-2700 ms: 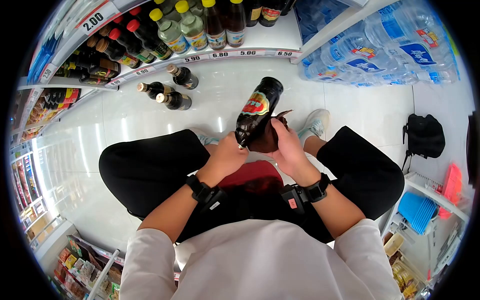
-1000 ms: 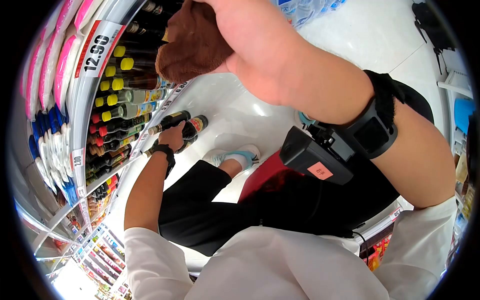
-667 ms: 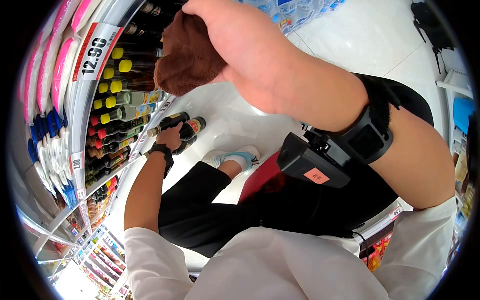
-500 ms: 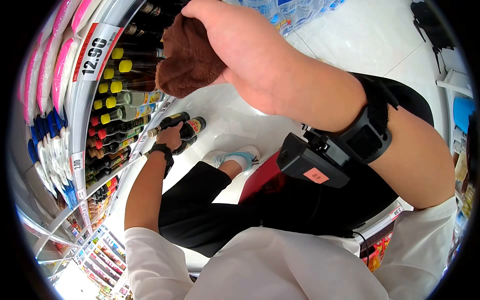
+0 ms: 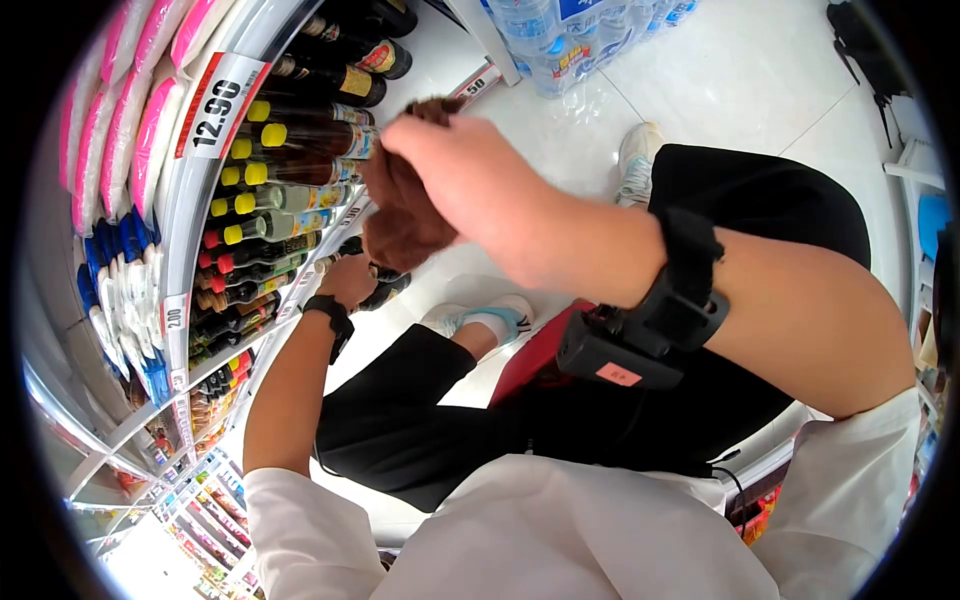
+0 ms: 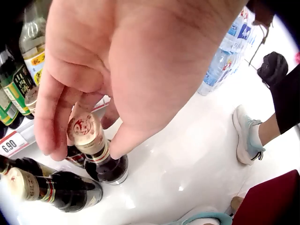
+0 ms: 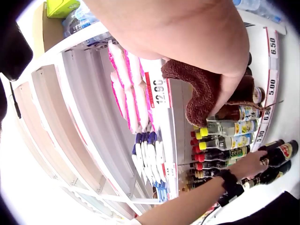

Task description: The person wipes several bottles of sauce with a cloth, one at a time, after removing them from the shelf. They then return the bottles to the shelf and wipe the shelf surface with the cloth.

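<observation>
At the lower left shelf, my left hand reaches down to the floor. In the left wrist view its thumb and fingers are around the neck of a dark glass bottle with a pale foil cap, which stands upright. A second dark bottle stands close beside it. My right hand grips a brown cloth in front of the shelved bottles. In the right wrist view the cloth hangs in folds from the fingers, hiding part of the bottle row.
Yellow-capped bottles and red-capped bottles line the low shelf. White-and-pink bags fill the shelf above, beside a price tag. Packs of bottled water stand at the back. A black bag lies far right.
Earlier both hands held a bottle and the cloth over the lap. The left hand then went to the floor bottles. Lately the right hand and cloth drew back from the shelf.
</observation>
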Tool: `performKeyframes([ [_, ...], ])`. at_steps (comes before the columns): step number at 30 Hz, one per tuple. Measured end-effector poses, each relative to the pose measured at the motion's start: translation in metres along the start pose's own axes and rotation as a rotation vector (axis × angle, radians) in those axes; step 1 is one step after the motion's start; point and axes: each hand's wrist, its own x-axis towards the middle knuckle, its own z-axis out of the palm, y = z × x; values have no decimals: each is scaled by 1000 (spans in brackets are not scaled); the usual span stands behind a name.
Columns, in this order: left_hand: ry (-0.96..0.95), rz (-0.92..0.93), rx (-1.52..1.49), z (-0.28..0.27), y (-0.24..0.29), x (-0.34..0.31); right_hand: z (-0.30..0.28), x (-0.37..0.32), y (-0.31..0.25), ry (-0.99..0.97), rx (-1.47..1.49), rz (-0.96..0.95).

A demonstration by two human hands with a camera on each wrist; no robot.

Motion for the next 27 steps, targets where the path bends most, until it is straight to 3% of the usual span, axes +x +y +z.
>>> performKeyframes([
  [2, 165, 220, -179, -20, 8, -14, 1, -8, 13, 92, -94, 24],
  [3, 178, 145, -185, -17, 3, -8, 0, -12, 19, 83, -130, 50],
  [4, 238, 260, -262, 6, -23, 16, -1, -16, 25, 75, -165, 75],
  [5, 225, 263, -393, -4, -19, 17, -1, -20, 30, 27, -81, 145],
  [6, 211, 265, -525, -21, -9, 15, -1, -21, 45, 102, -136, 92],
  [7, 259, 266, -285, -48, 9, 10, 0, -30, 43, 78, -149, 154],
  [8, 303, 254, -286, -67, 20, 8, -1, -38, 42, 53, -163, 216],
  [10, 223, 297, -619, -91, 21, 25, -2, -45, 59, 93, -444, 187],
  [12, 291, 142, -682, -127, 38, 36, -5, -51, 67, 58, -435, 232],
  [16, 465, 118, -1127, -197, 68, 50, -3, -53, 76, -18, -532, 127],
  [18, 553, 78, -1211, -221, 70, 63, 2, -53, 65, 29, -411, 249],
  [20, 657, 42, -1283, -234, 68, 79, 2, -52, 56, -18, -303, 292],
  [22, 714, 15, -1343, -239, 63, 95, 6, -51, 58, 37, -391, 165],
  [24, 770, -14, -1405, -241, 54, 115, 6, -54, 58, 56, -438, 172],
  [27, 919, -5, -1417, -242, 42, 137, 2, -55, 60, -104, -415, 126],
])
